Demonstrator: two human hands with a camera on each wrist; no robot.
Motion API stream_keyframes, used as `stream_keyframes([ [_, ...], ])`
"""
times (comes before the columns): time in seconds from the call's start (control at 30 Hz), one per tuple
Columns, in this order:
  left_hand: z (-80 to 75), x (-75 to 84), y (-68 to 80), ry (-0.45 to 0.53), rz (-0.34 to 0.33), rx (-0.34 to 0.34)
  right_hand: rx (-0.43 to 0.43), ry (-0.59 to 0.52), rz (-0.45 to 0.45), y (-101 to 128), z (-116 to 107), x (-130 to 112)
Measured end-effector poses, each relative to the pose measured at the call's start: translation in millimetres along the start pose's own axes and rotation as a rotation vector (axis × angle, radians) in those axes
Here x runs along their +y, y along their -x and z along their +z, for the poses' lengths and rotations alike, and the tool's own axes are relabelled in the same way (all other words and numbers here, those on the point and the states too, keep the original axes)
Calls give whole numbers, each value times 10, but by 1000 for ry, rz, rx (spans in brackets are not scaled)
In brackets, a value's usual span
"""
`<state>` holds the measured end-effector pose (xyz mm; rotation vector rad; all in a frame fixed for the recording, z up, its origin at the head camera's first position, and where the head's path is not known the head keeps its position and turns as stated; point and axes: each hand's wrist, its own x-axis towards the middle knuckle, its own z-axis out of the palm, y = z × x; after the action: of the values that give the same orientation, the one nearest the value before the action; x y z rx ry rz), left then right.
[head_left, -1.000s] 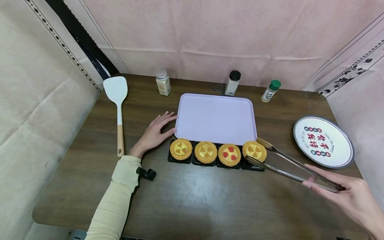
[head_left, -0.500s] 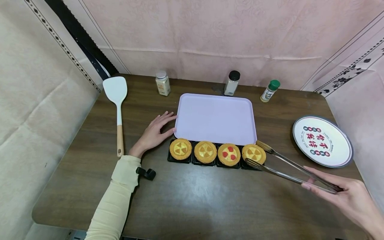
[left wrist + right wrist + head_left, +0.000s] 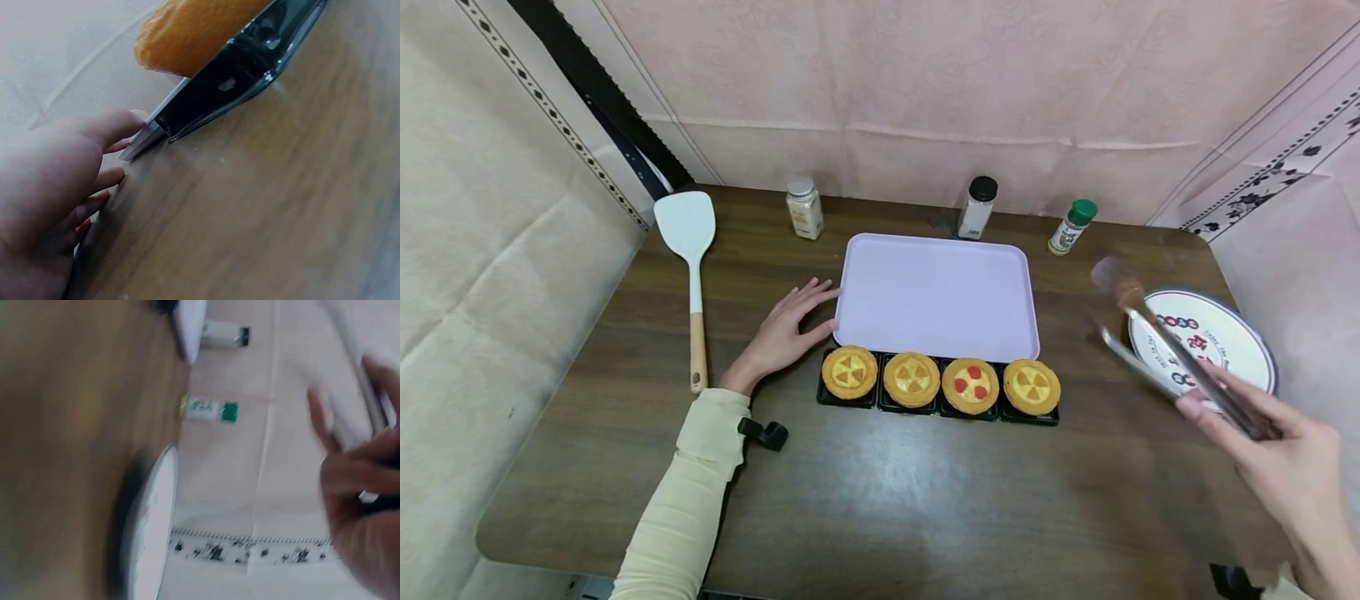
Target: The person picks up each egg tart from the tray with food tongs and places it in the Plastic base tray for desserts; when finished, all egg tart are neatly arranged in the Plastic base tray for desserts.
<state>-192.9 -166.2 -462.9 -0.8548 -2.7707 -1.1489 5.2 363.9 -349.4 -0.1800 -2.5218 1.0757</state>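
Note:
My left hand point(image 3: 786, 331) lies on the table with spread fingers, thumb and fingertips at the left edge of a pale lilac tray point(image 3: 936, 296). Metal tongs point(image 3: 1187, 362) are in my right hand point(image 3: 1277, 450), thumb on one arm and fingers on the other. Their arms stand apart, blurred by motion, over the left part of a white plate point(image 3: 1240, 342) with red characters. Along the tray's front edge several round yellow tarts point(image 3: 912, 380) sit in a black plastic holder point(image 3: 1030, 418); one tart point(image 3: 970, 386) has red pieces on top. A tart point(image 3: 194, 37) looms close in the left wrist view.
A white spatula point(image 3: 696, 283) with a wooden handle lies at the left. Behind the tray stand a white-capped jar point(image 3: 806, 210), a black-capped shaker point(image 3: 977, 208) and a green-capped bottle point(image 3: 1072, 227). Pink cloth walls point(image 3: 925, 83) enclose the table.
My right hand has lifted the tongs off the rightmost tart and swung them up and right, over the plate. The tarts and my left hand stay in place.

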Motion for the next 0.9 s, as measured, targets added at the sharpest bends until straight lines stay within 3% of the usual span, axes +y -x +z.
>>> stream_keyframes([
  [0.1, -10, -9, -8, -10, 2, 4, 52, 141, 189, -193, 124, -88],
  [0.27, -15, -4, -2, -13, -2, -3, -39, 256, 255, -425, 394, -53],
  [0.53, -13, 28, 21, -7, -10, -9, -113, 276, 288, -561, 715, 14],
  [0.9, -15, 34, 17, -9, -1, -4, -174, 293, 279, -596, 802, 8],
])
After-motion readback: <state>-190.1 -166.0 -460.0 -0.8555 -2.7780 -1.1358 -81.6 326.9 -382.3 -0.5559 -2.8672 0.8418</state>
